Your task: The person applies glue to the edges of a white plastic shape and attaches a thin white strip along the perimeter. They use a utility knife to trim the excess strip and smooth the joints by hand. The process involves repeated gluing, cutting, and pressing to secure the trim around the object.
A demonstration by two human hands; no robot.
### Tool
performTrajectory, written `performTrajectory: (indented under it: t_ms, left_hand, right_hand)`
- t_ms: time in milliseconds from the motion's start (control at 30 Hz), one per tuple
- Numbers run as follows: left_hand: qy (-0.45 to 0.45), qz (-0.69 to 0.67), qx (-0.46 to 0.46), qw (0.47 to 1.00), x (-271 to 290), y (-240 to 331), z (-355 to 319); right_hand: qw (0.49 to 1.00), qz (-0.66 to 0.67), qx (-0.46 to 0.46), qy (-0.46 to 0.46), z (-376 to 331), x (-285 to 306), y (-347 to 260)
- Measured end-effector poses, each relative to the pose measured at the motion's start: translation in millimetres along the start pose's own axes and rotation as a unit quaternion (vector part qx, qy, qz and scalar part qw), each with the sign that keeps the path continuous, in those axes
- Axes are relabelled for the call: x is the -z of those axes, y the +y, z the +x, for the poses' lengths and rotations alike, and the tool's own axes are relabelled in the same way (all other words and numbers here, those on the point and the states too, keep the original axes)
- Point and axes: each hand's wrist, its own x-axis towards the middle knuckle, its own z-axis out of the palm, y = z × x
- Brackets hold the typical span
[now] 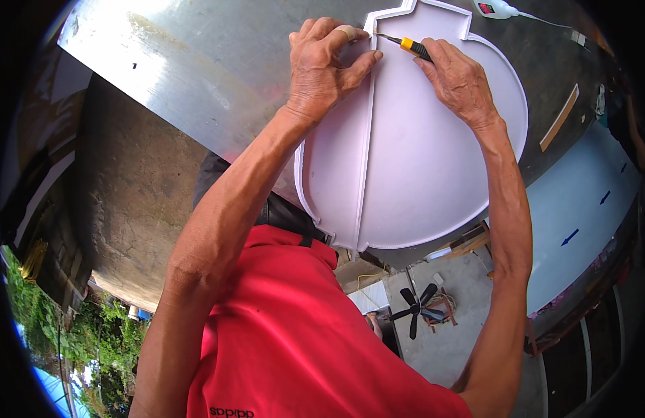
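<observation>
In front of me a large pale-lilac panel [427, 153] lies on a metal-topped table. It has a rounded outline, with a raised white rim and a white strip [364, 160] running down its length. My left hand [327, 66] is closed at the strip's upper end, thumb and forefinger at either side of it. A pale wrap covers part of one finger. My right hand [458, 76] grips a slim pointed tool [408, 46] with a yellow and black handle, perhaps a screwdriver. Its thin metal tip points left, reaching the strip beside my left fingertips.
The shiny tabletop [197, 76] extends left. At the upper right are a white device [495, 9] with a cord and a narrow wooden strip [559, 117]. A light-blue sheet [580, 209] bearing dark arrows lies at right. Below stands a black-bladed fan [414, 309] on the floor.
</observation>
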Motion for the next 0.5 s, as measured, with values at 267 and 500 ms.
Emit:
performTrajectory:
  t_ms: [267,500]
  left_hand:
    - [0.005,-0.016,0.002,1.0,-3.0,-1.9,1.1]
    - [-0.007,0.005,0.014,1.0,0.3,3.5,2.0]
  right_hand:
    - [0.999,-0.048,0.013,0.01,-0.3,-4.5,-1.6]
    - [0.998,-0.066,0.02,0.002,3.5,-0.1,-1.8]
